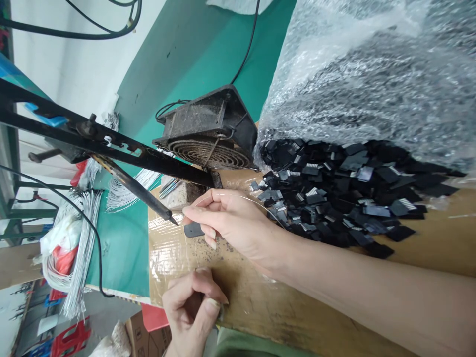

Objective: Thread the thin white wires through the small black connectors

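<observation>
My right hand (226, 218) reaches in from the right and pinches a thin, silvery solder wire (256, 200) between thumb and fingers. The wire curves back over the hand towards the wrist. Just left of the fingertips is the tip of a soldering iron (148, 197), clamped slanting down from a black metal bracket (148, 157). Under my right fingers lies a flat black piece (193, 230) with a small hole. My left hand (195, 307) is closed near the bench's front edge, its fingers curled against the thumb; whatever they hold is hidden.
A dusty black fan (208, 129) stands behind my right hand. To the right, small black parts with metal pins (327, 193) spill from a bubble-wrap bag (364, 84). White wire bundles (84, 253) lie at the left on the green mat (122, 253). A dark cable (98, 248) hangs there.
</observation>
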{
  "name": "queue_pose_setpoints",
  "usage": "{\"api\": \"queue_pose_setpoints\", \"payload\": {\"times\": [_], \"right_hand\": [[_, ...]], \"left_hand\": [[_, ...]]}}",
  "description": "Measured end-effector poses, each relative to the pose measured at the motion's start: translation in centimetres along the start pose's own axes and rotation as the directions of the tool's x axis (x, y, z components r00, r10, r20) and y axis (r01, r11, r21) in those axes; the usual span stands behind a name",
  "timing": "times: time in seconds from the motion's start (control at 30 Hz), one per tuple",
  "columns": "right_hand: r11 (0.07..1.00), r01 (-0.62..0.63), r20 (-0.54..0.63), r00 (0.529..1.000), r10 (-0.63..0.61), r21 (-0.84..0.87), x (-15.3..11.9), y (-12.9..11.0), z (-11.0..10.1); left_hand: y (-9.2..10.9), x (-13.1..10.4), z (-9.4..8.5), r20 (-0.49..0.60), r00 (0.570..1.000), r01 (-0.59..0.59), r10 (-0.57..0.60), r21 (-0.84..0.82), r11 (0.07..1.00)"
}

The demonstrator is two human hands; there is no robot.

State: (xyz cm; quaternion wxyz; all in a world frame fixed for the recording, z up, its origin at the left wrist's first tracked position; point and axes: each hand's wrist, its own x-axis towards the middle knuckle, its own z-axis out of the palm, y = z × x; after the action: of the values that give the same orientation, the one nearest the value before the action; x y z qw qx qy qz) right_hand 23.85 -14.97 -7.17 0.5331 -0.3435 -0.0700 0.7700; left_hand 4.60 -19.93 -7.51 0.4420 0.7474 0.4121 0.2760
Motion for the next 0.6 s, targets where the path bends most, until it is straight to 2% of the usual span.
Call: {"api": "queue_pose_setpoints", "payload": {"times": [0.6], "right_hand": [[1.0, -0.012, -0.003, 1.0, 0.012, -0.001, -0.09, -0.12, 0.01]], "left_hand": [[0.0, -0.24, -0.07, 0.0, 1.0, 0.024, -0.024, -0.025, 0.999]]}}
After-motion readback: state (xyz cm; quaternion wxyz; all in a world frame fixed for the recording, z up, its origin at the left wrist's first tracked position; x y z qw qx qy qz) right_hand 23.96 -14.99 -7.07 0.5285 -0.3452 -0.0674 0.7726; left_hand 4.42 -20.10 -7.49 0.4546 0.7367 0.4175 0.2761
